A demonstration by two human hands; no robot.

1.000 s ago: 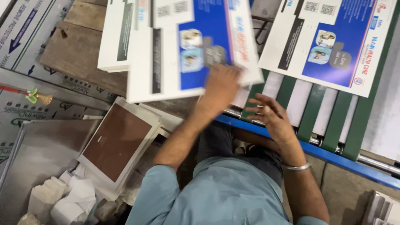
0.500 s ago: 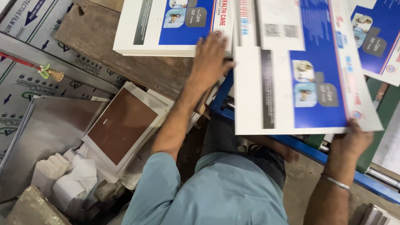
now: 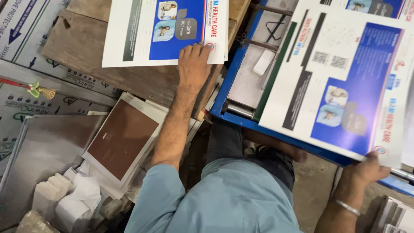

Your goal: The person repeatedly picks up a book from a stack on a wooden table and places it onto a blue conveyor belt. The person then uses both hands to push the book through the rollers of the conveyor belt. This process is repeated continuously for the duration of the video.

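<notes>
While right hand (image 3: pixel 366 170) pinches (corner only) printed sheet (image 3: pixel 345 82) above.

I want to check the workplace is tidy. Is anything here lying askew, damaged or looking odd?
Nothing looks damaged or spilled. The printed sheet held by the right hand lies tilted across the blue frame, not square to it. The brown-faced stack lower left also sits at an angle, with crumpled white paper beside it.

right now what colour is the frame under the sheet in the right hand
Blue: the metal frame under the printed sheet held by the right hand, clearest in the head view.
</notes>
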